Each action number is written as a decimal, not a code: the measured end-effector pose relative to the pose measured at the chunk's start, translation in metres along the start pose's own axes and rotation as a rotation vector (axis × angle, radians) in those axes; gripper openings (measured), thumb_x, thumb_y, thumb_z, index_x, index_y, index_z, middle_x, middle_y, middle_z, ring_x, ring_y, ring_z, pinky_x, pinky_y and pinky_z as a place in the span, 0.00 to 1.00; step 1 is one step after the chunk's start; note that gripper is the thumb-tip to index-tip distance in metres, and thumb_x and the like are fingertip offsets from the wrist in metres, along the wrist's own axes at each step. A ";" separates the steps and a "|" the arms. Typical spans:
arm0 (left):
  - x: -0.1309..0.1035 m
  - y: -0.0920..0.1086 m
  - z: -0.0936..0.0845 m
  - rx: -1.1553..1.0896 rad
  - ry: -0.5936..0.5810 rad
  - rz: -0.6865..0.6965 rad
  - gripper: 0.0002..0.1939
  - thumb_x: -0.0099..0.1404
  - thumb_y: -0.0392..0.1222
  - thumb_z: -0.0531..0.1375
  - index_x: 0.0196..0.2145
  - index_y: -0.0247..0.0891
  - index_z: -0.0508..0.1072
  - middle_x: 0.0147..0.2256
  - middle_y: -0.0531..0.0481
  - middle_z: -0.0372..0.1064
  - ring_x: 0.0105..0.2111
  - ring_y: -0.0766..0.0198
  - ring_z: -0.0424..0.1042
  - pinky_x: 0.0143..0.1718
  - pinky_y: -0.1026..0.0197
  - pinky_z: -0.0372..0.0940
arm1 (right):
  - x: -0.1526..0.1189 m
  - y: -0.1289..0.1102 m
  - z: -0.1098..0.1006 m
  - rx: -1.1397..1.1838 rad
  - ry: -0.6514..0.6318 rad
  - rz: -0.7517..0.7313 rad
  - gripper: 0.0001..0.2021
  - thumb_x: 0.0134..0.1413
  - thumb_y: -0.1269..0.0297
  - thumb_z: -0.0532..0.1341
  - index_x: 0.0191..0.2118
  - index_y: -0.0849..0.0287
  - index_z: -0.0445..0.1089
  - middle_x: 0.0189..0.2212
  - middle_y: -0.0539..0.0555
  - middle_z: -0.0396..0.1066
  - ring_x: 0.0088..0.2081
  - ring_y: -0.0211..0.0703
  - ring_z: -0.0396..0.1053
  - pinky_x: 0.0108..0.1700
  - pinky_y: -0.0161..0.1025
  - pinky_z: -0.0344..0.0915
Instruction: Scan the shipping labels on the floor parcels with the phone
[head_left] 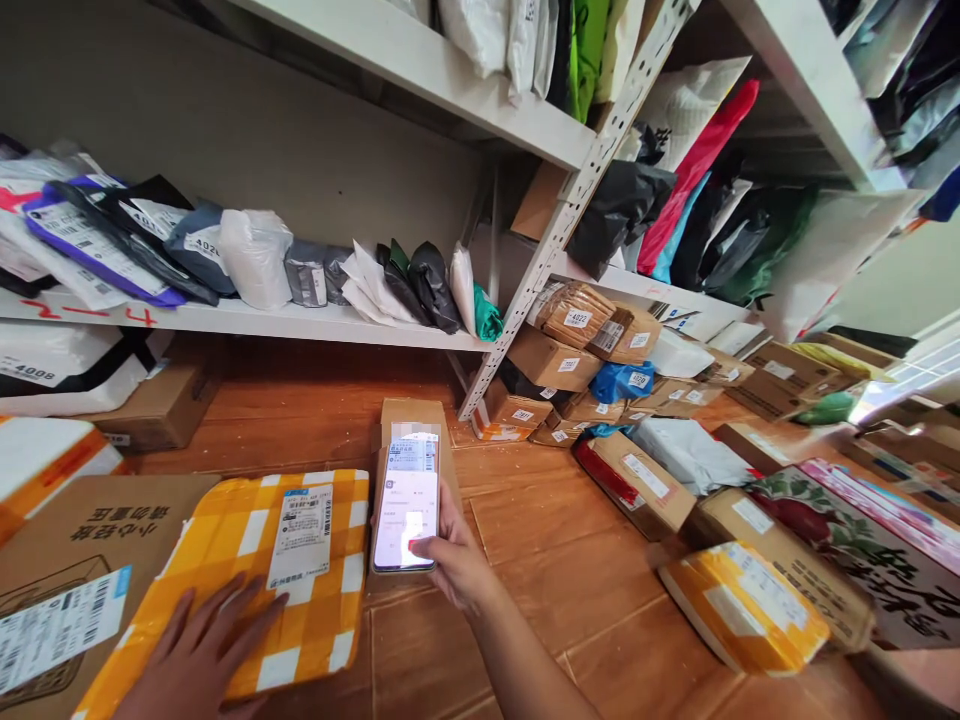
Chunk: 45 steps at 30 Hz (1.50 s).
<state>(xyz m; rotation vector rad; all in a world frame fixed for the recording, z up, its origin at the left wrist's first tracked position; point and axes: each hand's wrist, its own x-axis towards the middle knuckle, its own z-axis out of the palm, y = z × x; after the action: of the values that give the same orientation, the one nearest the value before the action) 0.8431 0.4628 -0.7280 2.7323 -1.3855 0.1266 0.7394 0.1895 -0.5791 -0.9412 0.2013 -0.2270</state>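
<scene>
The phone [405, 500] is gripped, seemingly tapped, by the right hand [459, 568]; parcel [244, 530] under spread left hand [202, 650] should be kept still

Your left hand [210, 650], cut off at the bottom edge, hides part of the orange-and-white checkered taped parcel [244, 540]. Your slim, lit smartphone [405, 500], its print too small to read, covers much of a brown cardboard box [414, 411].

Left of the phone [406, 505] I see a parcel [251, 540]; behind the phone, a shelf [322, 325]; behind and right, stacked boxes [553, 360].
</scene>
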 end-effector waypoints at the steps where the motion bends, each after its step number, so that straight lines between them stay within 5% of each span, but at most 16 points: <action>1: 0.000 0.001 -0.002 0.017 0.003 0.011 0.26 0.60 0.51 0.60 0.57 0.55 0.65 0.59 0.47 0.63 0.62 0.43 0.54 0.65 0.35 0.29 | -0.002 0.000 0.000 0.004 0.008 0.008 0.41 0.32 0.76 0.65 0.56 0.52 0.50 0.47 0.51 0.74 0.45 0.49 0.74 0.48 0.45 0.69; 11: 0.004 0.014 -0.027 0.120 -0.048 0.000 0.27 0.60 0.49 0.61 0.57 0.53 0.61 0.60 0.44 0.59 0.62 0.43 0.55 0.65 0.36 0.29 | -0.017 -0.001 -0.002 -0.058 -0.075 0.016 0.41 0.36 0.70 0.68 0.57 0.52 0.49 0.51 0.56 0.71 0.48 0.51 0.73 0.52 0.49 0.66; 23: 0.002 0.012 -0.022 0.107 -0.014 0.005 0.29 0.58 0.50 0.62 0.57 0.53 0.63 0.59 0.44 0.62 0.61 0.42 0.56 0.65 0.36 0.30 | -0.018 0.001 -0.005 -0.082 -0.051 0.027 0.37 0.35 0.69 0.69 0.54 0.52 0.55 0.47 0.51 0.71 0.47 0.44 0.71 0.50 0.41 0.63; 37: -0.003 -0.007 0.007 0.090 0.079 0.111 0.30 0.59 0.57 0.59 0.59 0.54 0.61 0.58 0.45 0.64 0.60 0.40 0.56 0.63 0.32 0.30 | -0.022 0.000 -0.002 -0.067 -0.060 0.034 0.40 0.36 0.69 0.69 0.57 0.52 0.51 0.52 0.55 0.70 0.50 0.51 0.71 0.56 0.51 0.62; 45: 0.004 0.002 -0.005 0.082 0.068 0.068 0.31 0.58 0.56 0.60 0.58 0.51 0.63 0.59 0.41 0.63 0.59 0.40 0.58 0.62 0.31 0.36 | -0.023 0.008 0.005 -0.058 -0.065 0.020 0.39 0.35 0.71 0.68 0.56 0.52 0.54 0.47 0.52 0.72 0.46 0.46 0.72 0.49 0.43 0.65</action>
<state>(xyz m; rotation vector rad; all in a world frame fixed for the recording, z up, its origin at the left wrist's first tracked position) 0.8437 0.4593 -0.7224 2.7180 -1.4878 0.2847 0.7191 0.2042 -0.5815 -1.0026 0.1581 -0.1726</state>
